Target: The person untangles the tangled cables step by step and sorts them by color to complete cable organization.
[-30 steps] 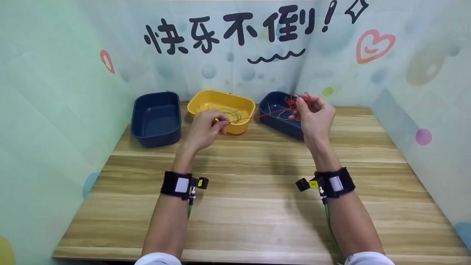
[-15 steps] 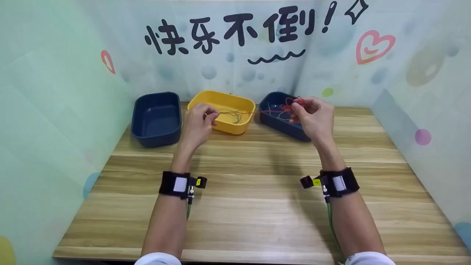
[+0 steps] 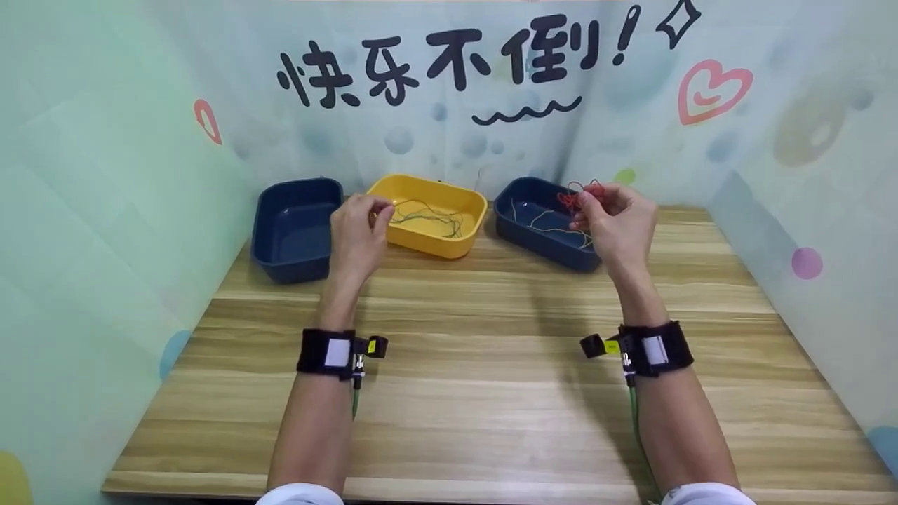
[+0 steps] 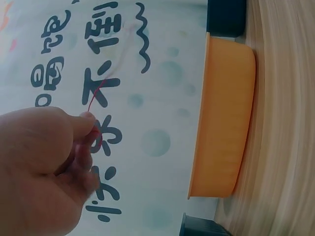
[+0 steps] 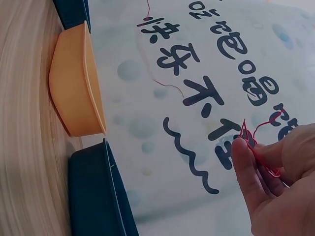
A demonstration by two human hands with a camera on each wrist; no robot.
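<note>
My left hand (image 3: 358, 235) is raised over the gap between the left navy bin and the yellow bin. Its thumb and finger pinch a red thread (image 4: 93, 98), which rises from the fingertips in the left wrist view and blurs out. Above the right navy bin, my right hand (image 3: 621, 224) pinches a loose tangle of red thread (image 3: 570, 200) with loops sticking out past the fingertips. Parts of a thin red strand (image 5: 170, 85) show in the air in the right wrist view; its full run between the hands is blurred.
Dark greenish threads (image 3: 452, 223) lie in the yellow bin (image 3: 438, 247). Yellowish thread (image 3: 554, 229) lies in the right navy bin (image 3: 540, 247). Another navy bin (image 3: 295, 270) stands at the left. All three line the back of the wooden table (image 3: 463, 393), before a printed curtain (image 3: 421, 154).
My hands have moved apart, the left one leftward from the yellow bin and the right one slightly rightward. The red strand stretched between them earlier no longer shows as a taut line.
</note>
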